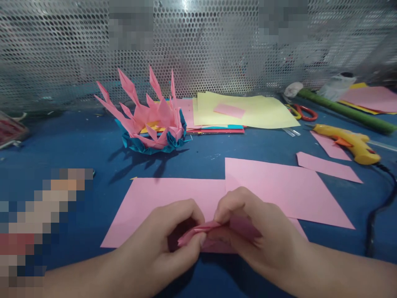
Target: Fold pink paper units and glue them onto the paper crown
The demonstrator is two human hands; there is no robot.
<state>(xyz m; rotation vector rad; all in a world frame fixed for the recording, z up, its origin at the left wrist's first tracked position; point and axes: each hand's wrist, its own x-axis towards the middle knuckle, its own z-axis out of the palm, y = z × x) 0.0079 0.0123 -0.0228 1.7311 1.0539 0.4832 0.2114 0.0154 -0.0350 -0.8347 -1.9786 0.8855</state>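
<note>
Between my two hands is a small folded piece of pink paper, held above larger pink sheets. My left hand pinches its left part between thumb and fingers. At its right end, my right hand grips the fold with thumb and index finger; part of the paper is hidden by the fingers. Beneath lie a pink sheet and, overlapping it on the right, another pink sheet. Beyond my left hand stands a ring-shaped folded-paper piece with tall pink points and a blue base.
A yellow glue gun with a black cord lies at the right, near pink paper strips. Behind are yellow sheets, red-handled scissors and a green stick. A perforated metal panel borders the blue table.
</note>
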